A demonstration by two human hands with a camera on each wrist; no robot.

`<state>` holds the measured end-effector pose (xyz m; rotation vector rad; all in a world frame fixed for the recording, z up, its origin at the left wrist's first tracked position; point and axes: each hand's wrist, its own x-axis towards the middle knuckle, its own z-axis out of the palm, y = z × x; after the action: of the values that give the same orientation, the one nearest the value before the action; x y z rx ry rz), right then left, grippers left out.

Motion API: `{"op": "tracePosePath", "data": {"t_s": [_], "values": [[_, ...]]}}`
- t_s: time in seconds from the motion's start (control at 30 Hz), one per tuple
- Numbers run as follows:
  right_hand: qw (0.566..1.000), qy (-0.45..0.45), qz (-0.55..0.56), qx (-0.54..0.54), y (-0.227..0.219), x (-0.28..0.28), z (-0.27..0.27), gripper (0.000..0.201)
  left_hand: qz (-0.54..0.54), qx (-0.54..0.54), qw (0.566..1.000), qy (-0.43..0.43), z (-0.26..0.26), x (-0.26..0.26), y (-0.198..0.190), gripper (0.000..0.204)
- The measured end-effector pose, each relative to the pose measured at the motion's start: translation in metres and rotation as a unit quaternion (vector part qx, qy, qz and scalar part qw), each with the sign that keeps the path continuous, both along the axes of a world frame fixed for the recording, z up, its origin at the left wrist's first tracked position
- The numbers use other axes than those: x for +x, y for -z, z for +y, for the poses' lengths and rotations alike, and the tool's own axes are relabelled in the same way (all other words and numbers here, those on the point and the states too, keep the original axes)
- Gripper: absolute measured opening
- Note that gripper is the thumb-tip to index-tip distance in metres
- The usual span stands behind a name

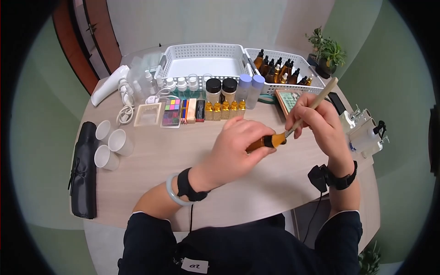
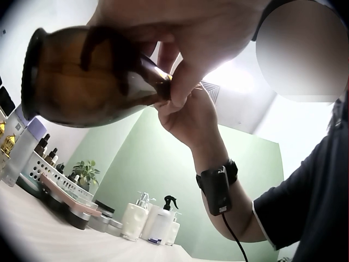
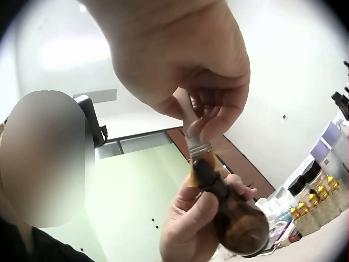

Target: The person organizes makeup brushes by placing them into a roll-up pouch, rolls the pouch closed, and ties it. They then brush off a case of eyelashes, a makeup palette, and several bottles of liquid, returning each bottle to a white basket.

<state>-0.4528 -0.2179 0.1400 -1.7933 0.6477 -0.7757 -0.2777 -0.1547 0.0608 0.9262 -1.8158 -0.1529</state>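
My left hand (image 1: pixel 229 149) grips a brown glass dropper bottle (image 2: pixel 76 76) tilted nearly on its side, its base toward the left wrist camera. The bottle's black dropper top (image 3: pixel 210 177) points toward my right hand (image 1: pixel 319 120). Between thumb and fingers that right hand pinches a flat brush (image 1: pixel 324 94) with a pale handle and a metal ferrule (image 3: pixel 200 148). Its orange-brown bristles (image 1: pixel 277 139) lie against the dropper top, partly hidden behind it in the right wrist view. Both hands are raised above the table.
Along the back stand white baskets (image 1: pixel 206 47), one holding several brown dropper bottles (image 1: pixel 284 68). In front are small gold-capped bottles (image 1: pixel 225 111) and a colour palette (image 1: pixel 171 112). White cups (image 1: pixel 106 158) and a black roll case (image 1: pixel 84 183) lie left; pump bottles (image 1: pixel 366 133) stand right.
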Motion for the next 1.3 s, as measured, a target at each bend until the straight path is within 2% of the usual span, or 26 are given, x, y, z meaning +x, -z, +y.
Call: {"op": "tracePosePath", "data": {"t_s": [0.07, 0.2, 0.3, 0.37, 0.4, 0.47, 0.53, 0.57, 0.6, 0.63, 0.67, 0.73, 0.77, 0.8, 0.83, 0.9, 0.93, 1.0, 1.07, 1.13, 1.17, 1.2, 1.27, 1.3], "values": [[1.0, 0.014, -0.02, -0.003, 0.0, 0.005, -0.003, 0.016, 0.05, 0.076, 0.995, 0.034, 0.0, 0.001, -0.002, 0.023], [0.995, 0.049, -0.054, 0.066, 0.0, 0.015, -0.01, 0.019, 0.093, 0.047, 0.994, 0.035, -0.002, 0.005, 0.0, 0.027], [0.988, 0.037, -0.095, 0.112, 0.007, 0.016, -0.015, 0.019, 0.14, 0.073, 0.987, 0.034, 0.003, 0.007, -0.007, 0.027], [0.984, 0.02, -0.114, 0.133, 0.007, 0.017, -0.014, 0.018, 0.278, 0.206, 0.934, 0.092, 0.008, 0.006, -0.011, 0.025], [0.98, 0.02, -0.149, 0.128, 0.007, 0.017, -0.01, 0.018, 0.278, 0.204, 0.934, 0.092, 0.008, 0.006, -0.011, 0.025], [0.975, 0.02, -0.183, 0.123, 0.008, 0.02, 0.0, 0.017, 0.343, 0.211, 0.906, 0.127, 0.007, 0.006, -0.011, 0.023], [0.947, 0.044, -0.317, -0.028, 0.011, 0.029, 0.018, 0.015, 0.362, 0.23, 0.894, 0.132, 0.002, 0.009, -0.012, 0.023], [0.944, 0.059, -0.299, -0.123, 0.012, 0.033, 0.025, 0.014, 0.38, 0.248, 0.88, 0.137, 0.0, 0.011, -0.012, 0.023], [0.945, 0.06, -0.299, -0.123, 0.011, 0.032, 0.022, 0.014, 0.381, 0.249, 0.88, 0.137, 0.0, 0.011, -0.012, 0.023], [0.936, 0.002, -0.164, -0.311, 0.009, 0.029, 0.016, 0.013, 0.392, 0.226, 0.879, 0.151, 0.0, 0.011, -0.011, 0.023], [0.874, -0.057, -0.02, -0.482, 0.008, 0.027, 0.011, 0.013, 0.403, 0.202, 0.877, 0.165, 0.0, 0.011, -0.01, 0.023], [0.89, -0.063, -0.054, -0.448, 0.017, 0.022, 0.002, 0.014, 0.388, 0.235, 0.875, 0.17, 0.001, 0.016, -0.013, 0.023], [0.933, -0.012, -0.112, -0.342, 0.018, 0.016, -0.004, 0.014, 0.374, 0.264, 0.872, 0.175, 0.001, 0.019, -0.014, 0.024], [0.958, 0.039, -0.168, -0.228, 0.018, 0.013, -0.008, 0.014, 0.377, 0.262, 0.871, 0.173, 0.0, 0.021, -0.015, 0.024], [0.963, 0.049, -0.183, -0.194, 0.013, 0.015, -0.009, 0.017, 0.408, 0.265, 0.843, 0.227, -0.001, 0.023, -0.015, 0.023], [0.96, 0.051, -0.19, -0.197, 0.007, 0.024, 0.001, 0.019, 0.445, 0.293, 0.788, 0.308, -0.004, 0.028, -0.015, 0.024], [0.959, 0.055, -0.197, -0.198, 0.008, 0.031, 0.007, 0.021, 0.445, 0.295, 0.787, 0.308, -0.004, 0.028, -0.017, 0.024], [0.962, -0.023, -0.22, -0.162, 0.016, 0.042, 0.016, 0.017, 0.535, 0.309, 0.712, 0.335, -0.003, 0.028, -0.021, 0.028], [0.95, -0.025, -0.126, -0.283, 0.019, 0.043, 0.022, 0.013, 0.54, 0.304, 0.708, 0.337, -0.008, 0.033, -0.017, 0.028], [0.963, -0.066, -0.111, -0.237, 0.021, 0.037, 0.033, 0.012, 0.551, 0.293, 0.688, 0.371, -0.013, 0.039, -0.016, 0.025], [0.958, -0.093, -0.08, -0.26, 0.019, 0.034, 0.034, 0.014, 0.552, 0.296, 0.696, 0.351, -0.012, 0.04, -0.019, 0.028], [0.974, -0.109, -0.025, -0.196, 0.015, 0.032, 0.041, 0.016, 0.555, 0.296, 0.695, 0.348, -0.012, 0.042, -0.019, 0.028], [0.978, -0.128, -0.027, -0.16, 0.016, 0.032, 0.04, 0.014, 0.575, 0.314, 0.67, 0.349, -0.015, 0.044, -0.018, 0.032], [0.98, -0.099, -0.107, -0.137, 0.018, 0.036, 0.037, 0.014, 0.589, 0.322, 0.628, 0.394, -0.015, 0.046, -0.018, 0.034]]}}
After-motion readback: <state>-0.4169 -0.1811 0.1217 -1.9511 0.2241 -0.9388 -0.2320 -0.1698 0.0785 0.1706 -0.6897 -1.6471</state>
